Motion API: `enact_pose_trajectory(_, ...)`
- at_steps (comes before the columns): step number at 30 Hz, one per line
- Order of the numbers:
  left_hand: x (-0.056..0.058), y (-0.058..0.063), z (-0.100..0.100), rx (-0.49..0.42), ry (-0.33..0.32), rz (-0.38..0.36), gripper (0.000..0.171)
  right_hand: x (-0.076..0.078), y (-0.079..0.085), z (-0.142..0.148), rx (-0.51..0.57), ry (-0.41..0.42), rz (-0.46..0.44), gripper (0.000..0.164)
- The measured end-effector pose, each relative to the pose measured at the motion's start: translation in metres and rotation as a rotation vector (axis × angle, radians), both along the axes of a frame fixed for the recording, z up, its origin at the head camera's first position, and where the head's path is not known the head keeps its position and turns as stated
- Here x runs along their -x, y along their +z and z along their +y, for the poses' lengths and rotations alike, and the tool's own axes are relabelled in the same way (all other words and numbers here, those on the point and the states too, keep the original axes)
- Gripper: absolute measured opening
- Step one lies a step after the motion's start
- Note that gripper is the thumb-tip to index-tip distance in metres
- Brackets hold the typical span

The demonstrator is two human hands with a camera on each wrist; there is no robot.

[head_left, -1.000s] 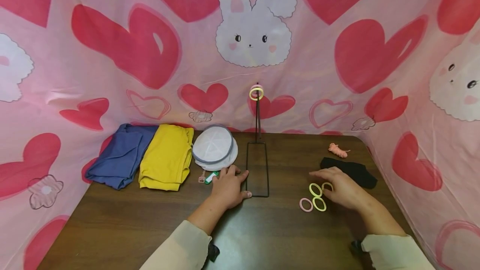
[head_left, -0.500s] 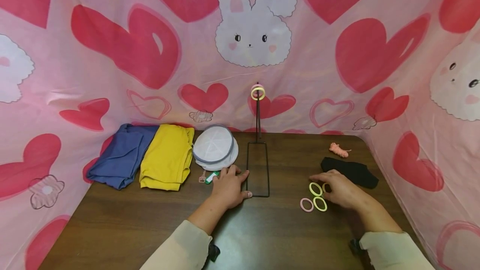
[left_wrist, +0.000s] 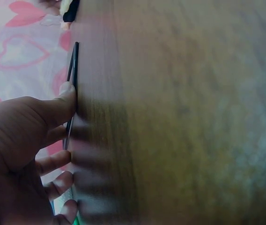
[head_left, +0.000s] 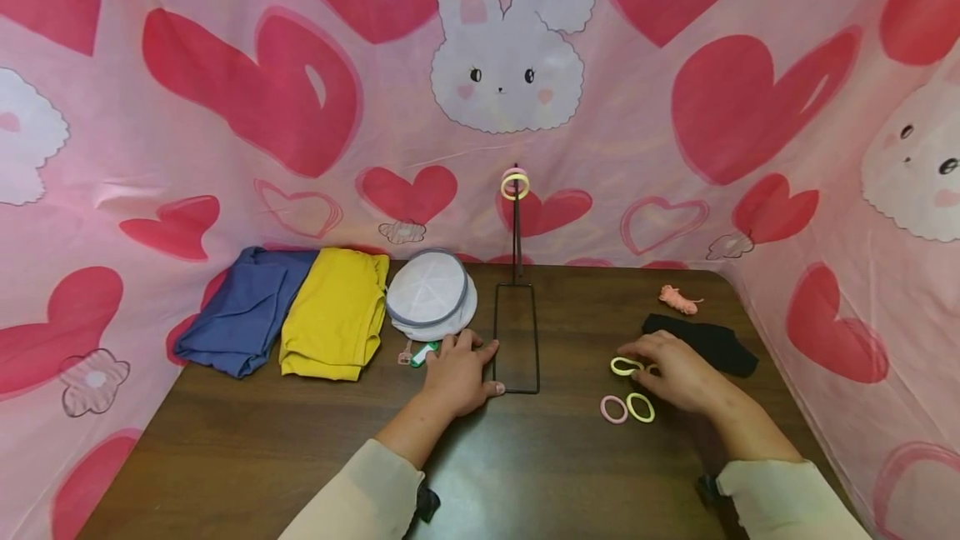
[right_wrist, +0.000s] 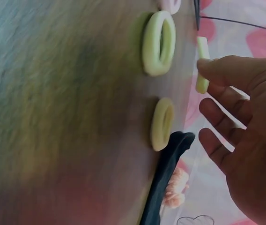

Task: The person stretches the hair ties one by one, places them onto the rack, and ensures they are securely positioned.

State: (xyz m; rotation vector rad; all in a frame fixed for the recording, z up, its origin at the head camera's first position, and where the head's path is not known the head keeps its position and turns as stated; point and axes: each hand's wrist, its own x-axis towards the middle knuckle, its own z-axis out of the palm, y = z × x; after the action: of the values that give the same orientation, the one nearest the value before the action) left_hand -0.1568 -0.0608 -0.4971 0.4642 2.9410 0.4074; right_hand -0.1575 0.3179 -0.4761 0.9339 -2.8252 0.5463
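Three loose rings lie at the right of the tabletop (head_left: pixel 480 465), and one more is in the person's right hand (head_left: pixel 675 369). That hand pinches a yellow-green ring (right_wrist: pixel 202 65) between thumb and forefinger, its other fingers loosely bent; the right wrist view shows the ring edge-on, looking raised off the surface. Near it lie a pink ring (head_left: pixel 613 409) and, just to its right, a second yellow-green ring (head_left: pixel 641 407). A pale yellow ring (right_wrist: pixel 162 124) is partly hidden behind the fingers in the head view, though the right wrist view shows it whole.

The left hand (head_left: pixel 457 375) has its fingers spread and grasps nothing in a fist; thumb and forefinger press on the near left part of the base of a black wire stand (head_left: pixel 517 240). At the top of the stand hang a pink ring and a yellow ring (head_left: pixel 515 187), overlapping.

Left of the stand are a white cap (head_left: pixel 427 290) with a grey rim, a small green-and-white item (head_left: pixel 423 355), folded yellow cloth (head_left: pixel 333 315) and, farthest left, blue cloth (head_left: pixel 240 311). Beyond the right hand lie black cloth (head_left: pixel 705 346) and, farther back, coral yarn (head_left: pixel 678 300).
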Motion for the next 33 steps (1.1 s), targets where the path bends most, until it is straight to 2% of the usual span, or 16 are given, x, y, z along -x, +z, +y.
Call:
enact_pose_trajectory(6,0.0,-0.001,0.0,0.01,0.001,-0.001,0.074,0.0,0.007,-0.009,0.064,0.029,0.092,0.031)
enact_pose_trajectory(21,0.0,0.0,0.001,0.019,0.006,-0.008,0.075,-0.005,0.034,-0.044,0.154,0.066,0.174,0.028)
enact_pose_trajectory(33,0.0,-0.002,0.001,0.019,0.008,-0.005,0.076,-0.007,0.064,-0.073,0.268,0.152,0.27,0.033)
